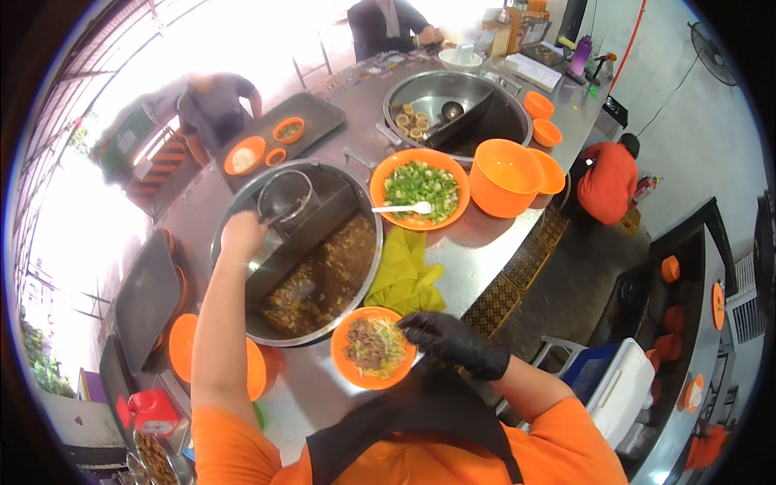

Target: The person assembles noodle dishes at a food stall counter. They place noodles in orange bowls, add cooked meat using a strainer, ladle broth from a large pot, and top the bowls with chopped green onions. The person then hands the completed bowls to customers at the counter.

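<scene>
My left hand (pixel 242 234), bare, is closed on the handle of a round metal scoop (pixel 285 196). I cannot tell whether it is a ladle or a strainer. It sits in the far left compartment of a large divided pot (pixel 373 273), whose other compartment holds brown broth (pixel 315 271) with floating bits. In a black glove, my right hand (pixel 444 339) pinches the right rim of an orange bowl (pixel 343 373). Sliced meat (pixel 364 347) and pale noodle-like strands (pixel 390 349) fill this bowl. A crumpled yellow-green cloth (pixel 404 275) lies just beyond it.
An orange bowl of chopped green onion (pixel 420 184) with a white spoon stands beside stacked orange bowls (pixel 505 182). Farther back is a second divided pot (pixel 517 113). Grey trays (pixel 145 299) line the left edge. One person (pixel 218 113) stands across the counter; another (pixel 606 182) crouches right.
</scene>
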{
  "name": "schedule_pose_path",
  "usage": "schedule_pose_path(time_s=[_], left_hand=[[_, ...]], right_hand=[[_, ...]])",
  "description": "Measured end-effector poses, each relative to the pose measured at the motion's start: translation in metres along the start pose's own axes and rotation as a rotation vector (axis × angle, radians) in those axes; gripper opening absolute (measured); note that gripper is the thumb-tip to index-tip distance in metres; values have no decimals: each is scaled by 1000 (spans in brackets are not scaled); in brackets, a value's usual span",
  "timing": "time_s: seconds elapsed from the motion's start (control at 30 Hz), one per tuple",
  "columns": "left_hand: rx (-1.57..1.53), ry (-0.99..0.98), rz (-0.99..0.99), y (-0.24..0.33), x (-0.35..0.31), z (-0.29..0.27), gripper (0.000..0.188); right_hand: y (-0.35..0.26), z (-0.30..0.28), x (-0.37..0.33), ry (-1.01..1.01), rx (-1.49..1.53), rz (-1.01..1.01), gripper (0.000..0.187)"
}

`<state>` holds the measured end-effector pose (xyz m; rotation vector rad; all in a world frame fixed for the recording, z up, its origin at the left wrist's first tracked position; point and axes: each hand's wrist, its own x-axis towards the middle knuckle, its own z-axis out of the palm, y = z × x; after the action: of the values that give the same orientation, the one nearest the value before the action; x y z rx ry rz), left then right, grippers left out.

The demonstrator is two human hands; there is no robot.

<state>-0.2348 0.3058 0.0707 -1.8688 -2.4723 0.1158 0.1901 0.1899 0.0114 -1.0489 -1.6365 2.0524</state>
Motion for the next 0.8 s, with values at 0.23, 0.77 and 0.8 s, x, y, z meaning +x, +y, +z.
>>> schedule_pose_path(time_s=[0.23,0.77,0.8], left_hand=[[-93,451,98,74,-28,-23,32],[-1797,-301,-228,102,-310,124,45],[-1758,-290,-254,105,-310,120,45]], right_hand=[[32,-5,-10,53,-214,23,42],[89,55,17,295,68,1,54],[88,56,14,290,94,-3,56]])
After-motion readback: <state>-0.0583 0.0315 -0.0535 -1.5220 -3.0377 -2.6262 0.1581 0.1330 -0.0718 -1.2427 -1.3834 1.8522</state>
